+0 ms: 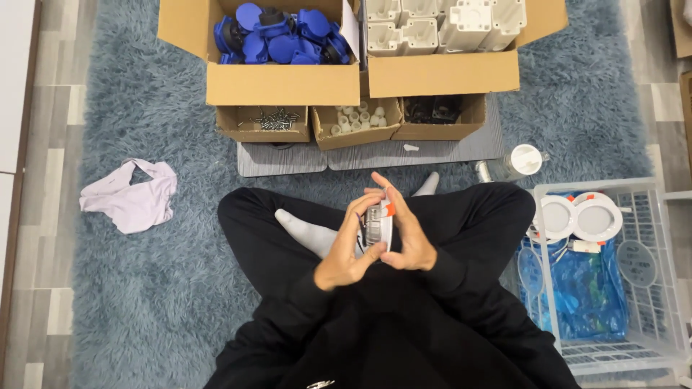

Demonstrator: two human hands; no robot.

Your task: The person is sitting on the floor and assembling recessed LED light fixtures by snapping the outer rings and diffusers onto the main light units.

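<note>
Sitting cross-legged on the blue rug (pixel 144 288), a round white light fitting (pixel 378 225) is held on edge above the lap, clasped between the left hand (pixel 344 256) and right hand (pixel 406 232), fingers closed around it. An assembly step seems in hand; firm support with careful fingertip alignment is judged needed.

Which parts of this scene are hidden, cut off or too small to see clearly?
- Round white part, head view: mostly covered by left hand and right hand; its face is hidden.
- Dark box: contents too dark to identify.
- Screws: too small to tell type.
- Blue parts box and white parts box: cut off by top edge.
</note>
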